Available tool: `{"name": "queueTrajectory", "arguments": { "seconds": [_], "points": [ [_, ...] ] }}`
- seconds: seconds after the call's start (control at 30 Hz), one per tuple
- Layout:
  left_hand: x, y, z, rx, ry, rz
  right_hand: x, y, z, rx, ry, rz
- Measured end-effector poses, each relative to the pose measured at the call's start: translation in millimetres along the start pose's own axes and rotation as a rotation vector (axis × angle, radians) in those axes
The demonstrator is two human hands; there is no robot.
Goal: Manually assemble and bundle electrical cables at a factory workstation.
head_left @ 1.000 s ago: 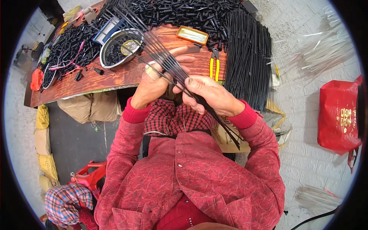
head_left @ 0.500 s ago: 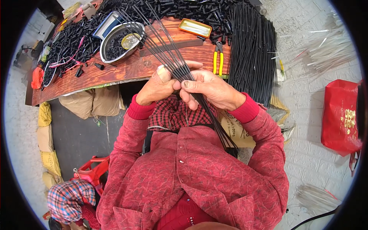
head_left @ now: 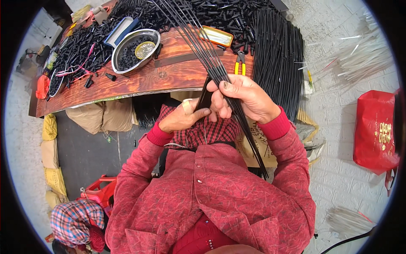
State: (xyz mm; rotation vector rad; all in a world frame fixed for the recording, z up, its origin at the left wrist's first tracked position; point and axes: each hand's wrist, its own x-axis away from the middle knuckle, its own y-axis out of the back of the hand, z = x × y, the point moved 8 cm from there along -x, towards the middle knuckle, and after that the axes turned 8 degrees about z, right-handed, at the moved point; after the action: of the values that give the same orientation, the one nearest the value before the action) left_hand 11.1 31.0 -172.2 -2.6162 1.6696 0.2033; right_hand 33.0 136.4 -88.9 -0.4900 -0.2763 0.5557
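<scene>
Sitting just beyond both hands: a reddish wooden tabletop, grain showing, edge bending with the lens, set on a pale tiled floor. Lying on that top, up and left of the left hand: a round metal bowl holding small black pieces and one shiny gold disc. Spreading behind the bowl, well beyond the fingers: a heap of short black tube pieces. Resting just above the right hand: yellow-handled pliers, and past them a flat yellow tin. Hanging over the table edge right of the right hand: a thick sheaf of long black rods, straight and matte. Standing far right on the tiles: a red bag. Piling up left of the left arm: tan sacks. Closing together in front of the chest, both hands: right hand gripping a fan of thin black rods, slanting from upper left over the table down past the wrist; left hand pinching a short black strip touching that bundle.
</scene>
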Motion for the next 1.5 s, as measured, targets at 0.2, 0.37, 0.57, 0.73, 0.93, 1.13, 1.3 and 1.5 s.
{"name": "queueTrajectory", "arguments": {
  "seconds": [0.2, 0.37, 0.57, 0.73, 0.93, 1.13, 1.3, 1.5],
  "points": [
    [-26, 40, -22, -0.231, 0.035, 0.056, -6, -10, 32, 0.086, 0.09, 0.03],
    [-73, 172, -34, -0.581, -0.331, -0.409, -40, -16, 46, 0.252, 0.164, -0.018],
    [-75, 177, 49, -1.149, -0.273, -0.411, -70, 50, -37, 0.243, 0.111, -0.166],
    [-80, 171, 39, -0.954, -0.442, -0.279, -53, 49, -61, 0.242, 0.066, -0.176],
    [-78, 229, 101, -0.659, -0.054, -0.257, -67, 48, -59, 0.206, 0.152, -0.116],
    [-84, 226, 61, -0.418, -0.058, -0.37, -68, 66, -95, 0.555, 0.189, -0.2],
    [-82, 195, 69, -0.649, -0.194, -0.236, -89, 95, -169, 0.8, 0.197, -0.287],
    [-79, 172, 79, -1.15, -0.134, -0.156, -94, 140, -231, 0.843, 0.262, -0.355]
  ]
}}
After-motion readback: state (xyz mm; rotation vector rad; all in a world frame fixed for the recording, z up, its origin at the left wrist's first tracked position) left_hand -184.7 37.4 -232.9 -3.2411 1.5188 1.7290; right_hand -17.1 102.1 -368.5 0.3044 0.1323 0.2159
